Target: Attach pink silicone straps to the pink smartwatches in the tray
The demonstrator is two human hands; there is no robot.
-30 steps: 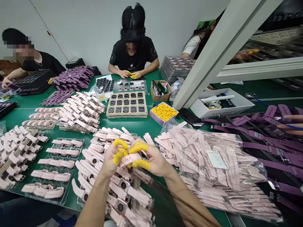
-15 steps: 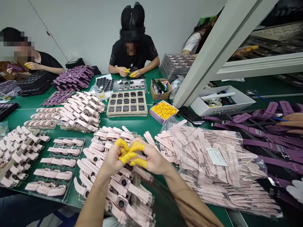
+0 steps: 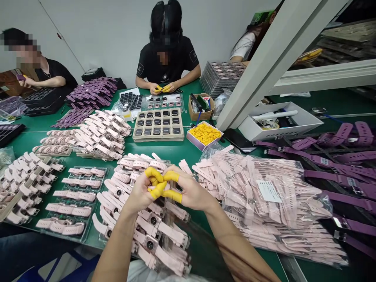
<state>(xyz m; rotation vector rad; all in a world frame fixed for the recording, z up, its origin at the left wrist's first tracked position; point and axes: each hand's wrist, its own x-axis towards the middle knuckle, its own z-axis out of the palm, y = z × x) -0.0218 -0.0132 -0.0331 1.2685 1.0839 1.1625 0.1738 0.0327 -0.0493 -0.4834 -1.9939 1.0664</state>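
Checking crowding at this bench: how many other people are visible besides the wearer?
3. One person sits far left in black. A second person sits opposite at centre, hands together with yellow fingertip covers. A third person is mostly hidden behind the white post; others may be hidden.

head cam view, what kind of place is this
Most likely a smartwatch assembly or packing workshop. The green table is covered in pink watches, a bag of pink straps and a tray of watch bodies, and other people sit working around it wearing yellow finger cots.
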